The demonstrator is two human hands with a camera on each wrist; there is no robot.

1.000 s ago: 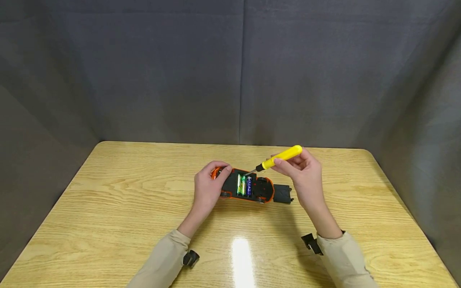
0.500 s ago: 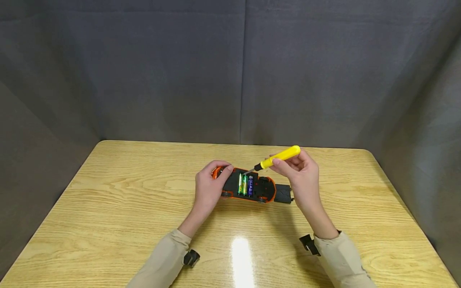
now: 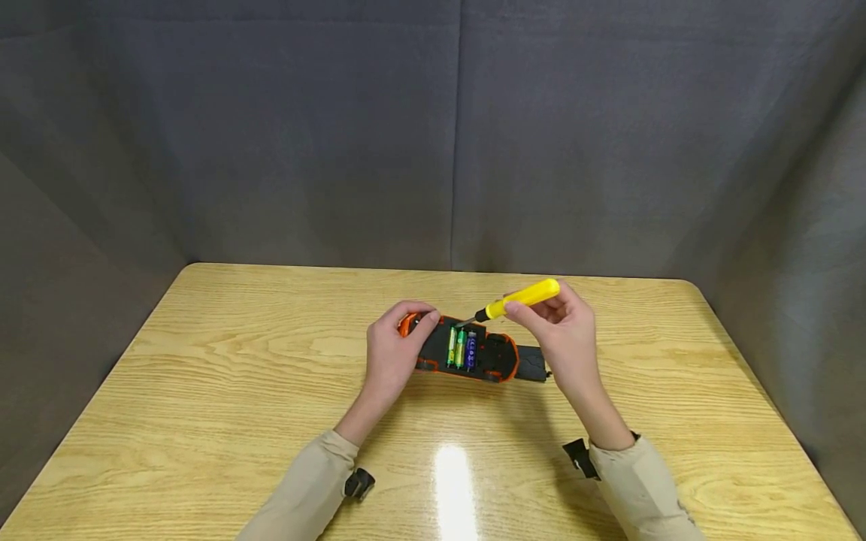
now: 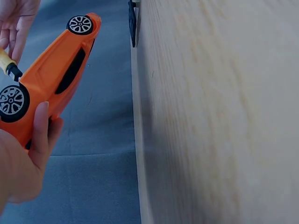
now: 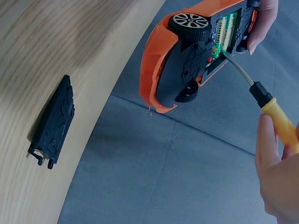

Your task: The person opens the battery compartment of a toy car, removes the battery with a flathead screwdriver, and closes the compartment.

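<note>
A wooden table [image 3: 203,391] w/ rounded corners fills the lower frame, grey fabric backdrop [image 3: 433,128] behind and at both sides. At table centre an orange toy car [image 3: 467,352] lies upside down, black underside up, nose toward 3 o'clock per the head view. Its battery bay is open, w/ batteries [image 3: 461,348] side by side inside: green-yellow cells and a blue one. A black battery cover [image 3: 531,364] lies flat on the table at the car's 3 o'clock, just beside it; the right wrist view shows it apart from the car.

The person's left hand [image 3: 392,353], beige sleeve, grips the car's end at 9 o'clock, fingers curled over the orange body, thumb along its side. The left wrist view shows the car tilted up off the tabletop at that end, wheels [image 4: 80,24] visible.

The right hand [image 3: 564,330], at the car's 2 o'clock, pinches a yellow-handled screwdriver [image 3: 521,297] betw. thumb and fingertips, handle angled up toward 2 o'clock. Its metal tip [image 5: 232,65] points down into the edge of the battery bay, next to the cells; actual contact can't be told.
</note>
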